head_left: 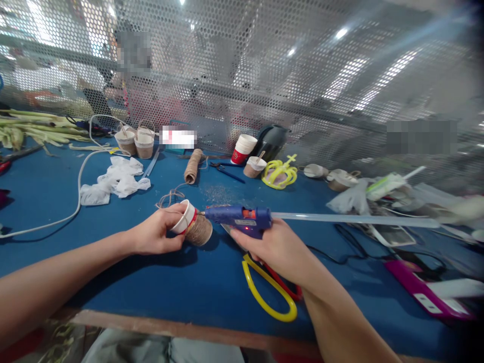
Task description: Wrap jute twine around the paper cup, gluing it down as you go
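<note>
Two hands meet at a tilted, twine-wrapped cup [199, 231] above the counter [159, 297]. The left hand [161, 233] pinches its white rim end; the right hand [282, 247] is closed around a blue glue gun [242, 217], its nozzle at the cup, possibly touching. Beyond the cup lies a twine spool [194, 166]; to its right, nearer the person, scissors [251, 288].
</note>
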A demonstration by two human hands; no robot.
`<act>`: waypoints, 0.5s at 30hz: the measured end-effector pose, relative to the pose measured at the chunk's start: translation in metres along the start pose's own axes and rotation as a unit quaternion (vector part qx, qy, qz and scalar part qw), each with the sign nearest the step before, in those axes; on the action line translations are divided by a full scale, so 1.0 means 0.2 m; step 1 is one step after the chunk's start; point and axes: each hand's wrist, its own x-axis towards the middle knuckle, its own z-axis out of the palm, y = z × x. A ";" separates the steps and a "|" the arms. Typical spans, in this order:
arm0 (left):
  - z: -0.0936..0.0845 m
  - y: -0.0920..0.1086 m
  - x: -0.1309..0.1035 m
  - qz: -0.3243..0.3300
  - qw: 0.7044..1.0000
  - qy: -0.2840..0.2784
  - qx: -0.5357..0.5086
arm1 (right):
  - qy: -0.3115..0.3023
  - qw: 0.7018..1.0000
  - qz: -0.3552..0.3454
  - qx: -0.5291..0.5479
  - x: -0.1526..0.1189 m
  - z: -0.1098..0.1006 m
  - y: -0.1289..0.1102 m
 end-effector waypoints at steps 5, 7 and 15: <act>0.00 0.00 0.00 -0.001 1.000 0.000 0.000 | -0.004 1.000 -0.002 -0.015 0.00 0.00 0.00; 0.00 0.00 0.00 -0.005 1.000 0.002 0.007 | -0.002 1.000 0.008 -0.010 0.00 0.00 0.00; 0.00 0.00 0.00 -0.008 1.000 0.000 -0.004 | -0.010 0.999 -0.041 -0.019 -0.01 -0.01 0.01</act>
